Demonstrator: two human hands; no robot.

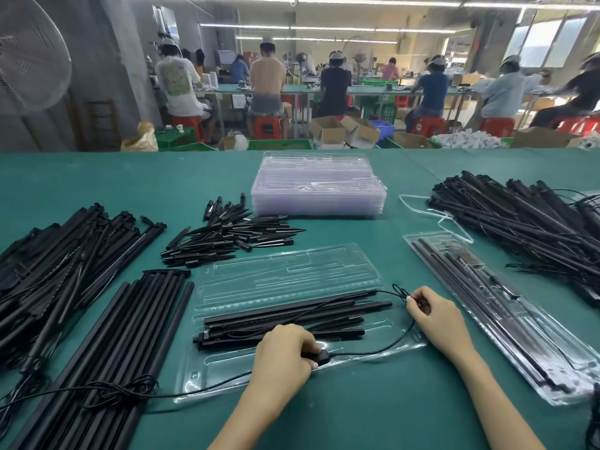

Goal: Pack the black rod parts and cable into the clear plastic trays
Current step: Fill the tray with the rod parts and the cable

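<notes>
An open clear plastic tray (285, 271) lies in front of me on the green table. Several black rod parts (292, 315) lie across its near half. A thin black cable (383, 349) runs from the rods in a loop along the tray's right side. My left hand (285, 352) grips a small black box (319, 356) on the cable at the tray's near edge. My right hand (436, 315) pinches the cable near its looped end at the tray's right end.
Long black rods (107, 352) lie at the left, short black spikes (227, 235) behind the tray. A stack of clear trays (318, 186) stands at the back. A packed, closed tray (506, 316) and a rod-and-cable pile (526, 228) lie at the right. People work at benches beyond.
</notes>
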